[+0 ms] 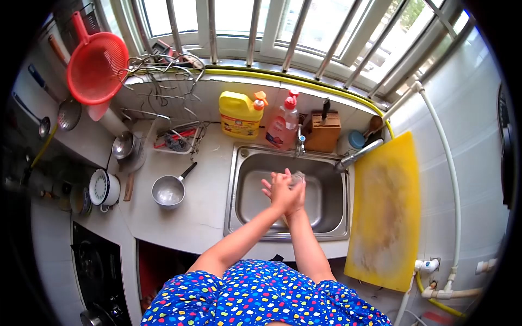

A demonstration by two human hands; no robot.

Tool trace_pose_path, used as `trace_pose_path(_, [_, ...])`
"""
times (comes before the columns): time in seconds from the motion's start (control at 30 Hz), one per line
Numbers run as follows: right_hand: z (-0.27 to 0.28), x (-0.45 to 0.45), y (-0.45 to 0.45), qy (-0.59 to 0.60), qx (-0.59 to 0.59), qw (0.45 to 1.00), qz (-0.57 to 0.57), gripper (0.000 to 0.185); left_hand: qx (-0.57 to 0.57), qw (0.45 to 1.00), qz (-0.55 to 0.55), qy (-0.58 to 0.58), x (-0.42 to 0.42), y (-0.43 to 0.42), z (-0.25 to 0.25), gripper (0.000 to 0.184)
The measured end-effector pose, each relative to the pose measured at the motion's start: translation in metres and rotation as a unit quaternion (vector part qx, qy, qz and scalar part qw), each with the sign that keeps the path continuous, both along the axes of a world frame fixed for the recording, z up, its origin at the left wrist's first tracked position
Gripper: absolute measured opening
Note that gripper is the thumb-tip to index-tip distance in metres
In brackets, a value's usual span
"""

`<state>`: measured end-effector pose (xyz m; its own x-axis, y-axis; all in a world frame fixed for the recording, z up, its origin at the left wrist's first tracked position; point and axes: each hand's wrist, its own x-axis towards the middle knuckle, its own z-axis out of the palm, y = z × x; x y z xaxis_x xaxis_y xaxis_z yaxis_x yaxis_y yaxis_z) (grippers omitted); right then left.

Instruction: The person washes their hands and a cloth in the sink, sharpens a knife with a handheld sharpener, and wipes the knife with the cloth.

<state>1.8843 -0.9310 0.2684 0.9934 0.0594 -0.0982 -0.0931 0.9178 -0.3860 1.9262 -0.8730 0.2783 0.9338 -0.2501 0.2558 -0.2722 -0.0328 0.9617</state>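
Observation:
My left hand and my right hand are pressed together over the stainless-steel sink. The left lies across the right, its fingers bent around a small greyish crumpled thing near the fingertips. What that thing is, I cannot make out. Stretched fingertips show at the left side of the hands and seem to belong to the right hand, whose palm is hidden. Behind the hands stands a tap at the sink's back edge.
A small saucepan stands on the counter to the left. A yellow jug, a pink soap bottle and a wooden knife block line the back. A yellow board leans at the right. A red colander hangs upper left.

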Motion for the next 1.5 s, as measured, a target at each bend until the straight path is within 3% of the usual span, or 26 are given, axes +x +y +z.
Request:
trace_pose_path(0.1, [-0.04, 0.004, 0.004, -0.082, 0.095, 0.992, 0.016, 0.05, 0.171, 0.978, 0.102, -0.055, 0.005, -0.003, -0.022, 0.034])
trace_pose_path(0.13, [-0.015, -0.004, 0.017, 0.008, -0.004, 0.999, -0.047, 0.048, 0.224, 0.962, 0.137, -0.072, 0.008, -0.005, -0.028, 0.036])
trace_pose_path(0.17, [-0.001, -0.007, 0.024, 0.097, -0.104, 0.984, -0.11, 0.045, 0.222, 0.962, 0.143, -0.071, 0.011, -0.007, -0.034, 0.036])
trace_pose_path(0.23, [-0.009, -0.008, 0.011, 0.104, -0.084, 0.986, -0.104, 0.043, 0.148, 0.985, 0.084, -0.01, 0.012, -0.011, -0.051, 0.041])
trace_pose_path(0.3, [-0.005, -0.001, -0.01, 0.201, -0.092, 0.961, -0.165, 0.045, 0.18, 0.981, 0.017, -0.071, -0.024, -0.019, -0.06, 0.046])
trace_pose_path(0.33, [-0.025, 0.006, -0.027, 0.228, -0.044, 0.956, -0.18, 0.047, 0.203, 0.954, 0.045, -0.217, -0.045, -0.014, -0.063, 0.055])
trace_pose_path(0.4, [-0.035, 0.003, -0.023, 0.176, -0.09, 0.968, -0.155, 0.047, 0.193, 0.958, 0.039, -0.211, -0.05, -0.011, -0.06, 0.056])
trace_pose_path(0.53, [-0.01, -0.007, 0.012, 0.086, -0.106, 0.987, -0.084, 0.047, 0.084, 0.986, 0.053, 0.132, 0.014, -0.01, -0.044, 0.055])
trace_pose_path(0.57, [-0.006, -0.011, 0.023, 0.08, -0.093, 0.987, -0.104, 0.046, 0.106, 0.981, 0.123, 0.104, 0.028, -0.008, -0.049, 0.053])
trace_pose_path(0.63, [0.008, -0.01, 0.025, 0.085, -0.075, 0.988, -0.1, 0.051, 0.072, 0.98, 0.06, 0.176, 0.018, -0.002, -0.052, 0.053])
trace_pose_path(0.67, [-0.006, -0.005, 0.011, 0.11, -0.045, 0.989, -0.084, 0.048, -0.025, 0.994, 0.011, 0.108, 0.004, -0.006, -0.065, 0.051])
trace_pose_path(0.7, [-0.027, 0.0, -0.007, 0.117, -0.087, 0.986, -0.083, 0.039, 0.041, 0.981, -0.068, 0.178, -0.014, -0.001, -0.041, 0.054])
trace_pose_path(0.73, [-0.042, 0.01, -0.02, 0.175, -0.097, 0.971, -0.13, 0.036, 0.06, 0.997, -0.043, -0.014, -0.04, -0.01, -0.073, 0.058])
trace_pose_path(0.77, [-0.05, 0.016, -0.028, 0.234, -0.108, 0.95, -0.176, 0.033, 0.07, 0.994, -0.031, -0.074, -0.059, -0.007, -0.063, 0.061])
trace_pose_path(0.87, [-0.053, -0.003, -0.014, 0.176, -0.126, 0.971, -0.102, 0.033, 0.084, 0.996, 0.011, 0.024, -0.037, -0.016, -0.067, 0.063])
trace_pose_path(0.93, [-0.029, -0.012, 0.017, 0.189, -0.133, 0.966, -0.114, 0.039, 0.013, 0.971, 0.021, 0.238, 0.009, -0.013, -0.071, 0.063])
trace_pose_path(1.03, [-0.046, -0.012, 0.022, 0.158, -0.084, 0.974, -0.136, 0.041, 0.116, 0.975, 0.054, 0.18, 0.017, -0.011, -0.077, 0.048])
trace_pose_path(1.1, [-0.073, -0.004, -0.016, 0.102, -0.024, 0.993, -0.046, 0.044, 0.167, 0.977, -0.104, 0.086, 0.004, -0.016, -0.101, 0.049])
trace_pose_path(1.13, [-0.139, 0.007, -0.057, -0.109, 0.091, 0.987, 0.072, 0.048, 0.133, 0.99, -0.037, -0.003, -0.024, -0.024, -0.105, 0.054])
trace_pose_path(1.17, [-0.12, 0.005, -0.047, -0.11, 0.095, 0.987, 0.072, 0.048, 0.137, 0.99, -0.037, -0.004, -0.039, -0.026, -0.092, 0.054])
trace_pose_path(1.23, [-0.054, -0.003, -0.019, 0.153, -0.141, 0.969, -0.132, 0.051, 0.319, 0.919, 0.131, -0.189, -0.064, -0.028, -0.061, 0.052])
trace_pose_path(1.27, [-0.055, -0.01, -0.015, 0.071, -0.125, 0.984, -0.101, 0.047, 0.32, 0.919, 0.131, -0.189, -0.048, -0.029, -0.063, 0.052])
trace_pose_path(1.33, [-0.049, -0.019, 0.004, 0.1, -0.109, 0.981, -0.123, 0.045, 0.142, 0.984, 0.052, 0.093, 0.006, -0.031, -0.071, 0.056])
trace_pose_path(1.43, [-0.042, -0.023, 0.017, 0.191, -0.033, 0.967, -0.167, 0.038, 0.249, 0.954, -0.033, 0.162, 0.013, -0.017, -0.073, 0.051])
trace_pose_path(1.47, [-0.049, -0.021, 0.004, 0.174, -0.026, 0.974, -0.14, 0.036, 0.193, 0.94, -0.209, 0.189, 0.022, -0.019, -0.098, 0.052])
trace_pose_path(1.5, [-0.056, -0.018, -0.011, 0.157, -0.016, 0.981, -0.113, 0.037, 0.237, 0.957, -0.159, 0.055, -0.01, -0.015, -0.086, 0.052])
